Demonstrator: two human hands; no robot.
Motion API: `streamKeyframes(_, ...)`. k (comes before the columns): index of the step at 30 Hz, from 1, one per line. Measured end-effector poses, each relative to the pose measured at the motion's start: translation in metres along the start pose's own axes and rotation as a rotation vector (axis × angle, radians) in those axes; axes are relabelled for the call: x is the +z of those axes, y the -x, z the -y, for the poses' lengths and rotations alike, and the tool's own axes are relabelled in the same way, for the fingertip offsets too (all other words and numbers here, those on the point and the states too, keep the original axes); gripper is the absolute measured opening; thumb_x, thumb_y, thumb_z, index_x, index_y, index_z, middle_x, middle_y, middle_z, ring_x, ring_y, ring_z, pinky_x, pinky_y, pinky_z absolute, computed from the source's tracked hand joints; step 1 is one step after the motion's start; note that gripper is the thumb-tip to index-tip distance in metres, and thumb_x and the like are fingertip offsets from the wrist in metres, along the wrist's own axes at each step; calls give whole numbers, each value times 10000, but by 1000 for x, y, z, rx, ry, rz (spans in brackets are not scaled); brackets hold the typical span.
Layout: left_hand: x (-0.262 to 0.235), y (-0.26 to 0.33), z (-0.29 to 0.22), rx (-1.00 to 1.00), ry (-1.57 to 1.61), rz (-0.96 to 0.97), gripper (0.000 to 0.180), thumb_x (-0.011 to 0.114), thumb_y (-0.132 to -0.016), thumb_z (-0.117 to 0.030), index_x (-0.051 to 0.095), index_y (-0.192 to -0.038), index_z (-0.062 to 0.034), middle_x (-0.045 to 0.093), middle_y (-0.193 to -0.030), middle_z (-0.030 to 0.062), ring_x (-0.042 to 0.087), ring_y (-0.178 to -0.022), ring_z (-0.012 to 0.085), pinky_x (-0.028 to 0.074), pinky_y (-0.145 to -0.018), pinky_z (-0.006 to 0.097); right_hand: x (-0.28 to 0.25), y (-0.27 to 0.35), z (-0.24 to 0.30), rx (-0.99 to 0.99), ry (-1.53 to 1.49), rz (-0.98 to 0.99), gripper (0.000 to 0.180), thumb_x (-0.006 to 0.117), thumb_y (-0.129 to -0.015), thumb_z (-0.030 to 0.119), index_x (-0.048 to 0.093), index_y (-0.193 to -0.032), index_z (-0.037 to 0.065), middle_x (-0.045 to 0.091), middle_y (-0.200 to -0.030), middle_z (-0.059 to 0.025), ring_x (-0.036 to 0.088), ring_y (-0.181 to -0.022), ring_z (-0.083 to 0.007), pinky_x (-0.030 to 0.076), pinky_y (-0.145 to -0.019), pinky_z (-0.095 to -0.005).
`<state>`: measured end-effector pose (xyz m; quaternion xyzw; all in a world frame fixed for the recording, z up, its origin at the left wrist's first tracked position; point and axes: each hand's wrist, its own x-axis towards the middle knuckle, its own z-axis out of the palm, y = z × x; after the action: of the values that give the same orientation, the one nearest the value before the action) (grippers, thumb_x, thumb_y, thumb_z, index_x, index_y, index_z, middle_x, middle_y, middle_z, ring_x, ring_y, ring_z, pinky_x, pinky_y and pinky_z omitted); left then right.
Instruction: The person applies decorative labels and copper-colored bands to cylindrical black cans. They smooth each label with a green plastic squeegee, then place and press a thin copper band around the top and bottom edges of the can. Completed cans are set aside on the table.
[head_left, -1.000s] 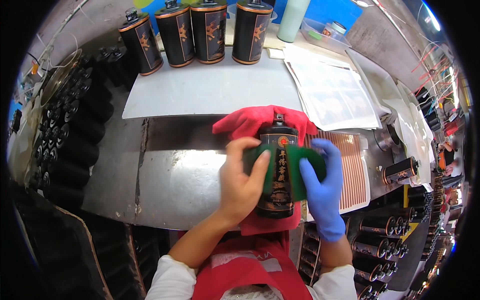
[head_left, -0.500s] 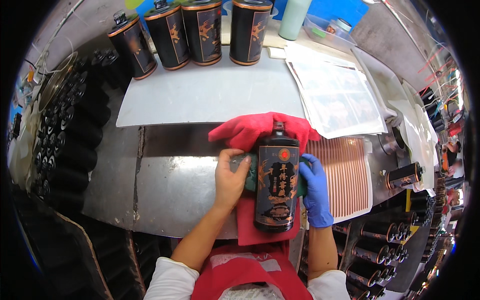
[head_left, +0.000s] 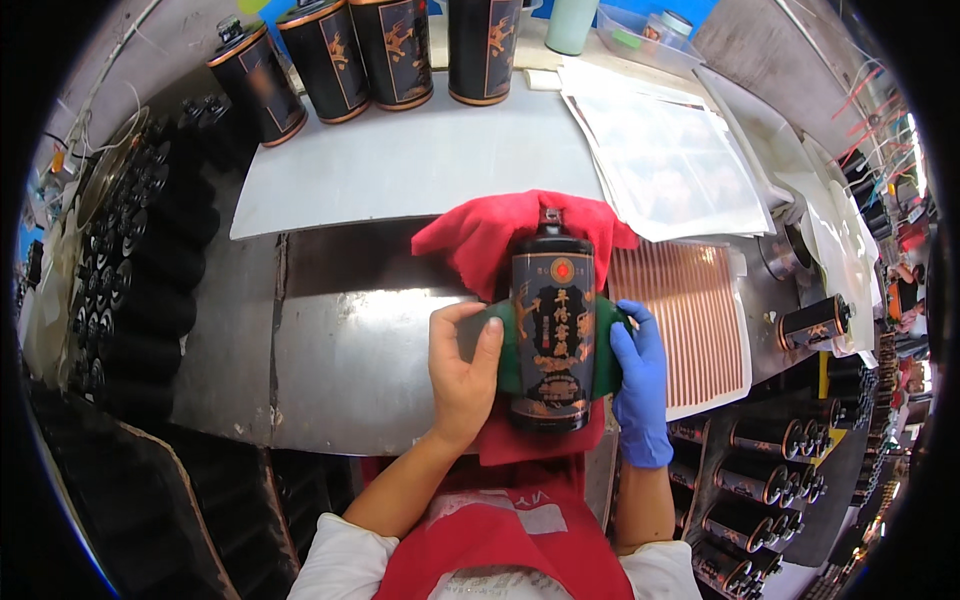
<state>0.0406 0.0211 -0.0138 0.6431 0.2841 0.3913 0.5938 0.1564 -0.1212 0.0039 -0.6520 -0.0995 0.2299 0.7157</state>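
Observation:
A black bottle (head_left: 552, 345) with a dark label, orange-gold figures and a red round mark lies with its neck pointing away from me. Under its far end is a bunched red cloth (head_left: 468, 238); more red material shows below its base. A green, slightly shiny sheet-like piece (head_left: 608, 372) passes behind the bottle and sticks out on both sides. My bare left hand (head_left: 462, 375) pinches its left end between thumb and fingers. On the other side, my blue-gloved right hand (head_left: 642, 385) grips the right end.
Several black bottles (head_left: 400, 55) stand along the far edge of a grey board (head_left: 420, 170). Printed sheets (head_left: 665, 150) and a sheet of copper-coloured strips (head_left: 680, 335) lie at right. One bottle (head_left: 815, 322) lies farther right. Many black bottles (head_left: 145, 290) are stacked at left.
The green piece shows more widely on both sides of the bottle. The right hand's thumb has come over its right end. Bottle, cloth and table appear slightly higher in the view.

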Motion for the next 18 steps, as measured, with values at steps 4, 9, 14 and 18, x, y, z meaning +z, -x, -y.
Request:
streamKeyframes(4, -7, 3, 19, -101, 27, -34, 219, 594, -885, -126, 520, -1038, 11, 555, -961, 85, 522, -921, 168, 418, -847, 289, -6, -8, -13, 46, -41, 34, 312, 560, -896, 86, 474, -1191, 30, 570, -1023, -68, 567, -888, -109, 476, -770, -234)
streamKeyframes(9, -26, -6, 9, -60, -86, -50, 200, 570, -900, -120, 515, -1044, 8, 588, -930, 112, 569, -835, 195, 461, -779, 323, -21, -12, 15, -292, 487, -133, 294, 589, -869, 94, 500, -1146, 53, 598, -966, -101, 593, -840, -159, 495, -720, -282)
streamKeyframes(14, 10, 23, -52, 276, -161, 83, 255, 607, -884, -123, 509, -1086, -2, 569, -988, 131, 563, -912, 228, 445, -829, 319, 58, 41, 56, -497, 732, 0, 313, 575, -873, 121, 491, -1166, 53, 605, -1008, -188, 640, -910, -305, 494, -775, -366)
streamKeyframes(18, -6, 22, -11, 12, 57, 28, 236, 557, -918, -133, 483, -1088, 13, 523, -1029, 89, 507, -950, 152, 416, -857, 288, 14, 30, 25, -273, 287, -12, 315, 580, -887, 84, 478, -1182, 42, 570, -1052, -72, 557, -933, -144, 467, -825, -273)
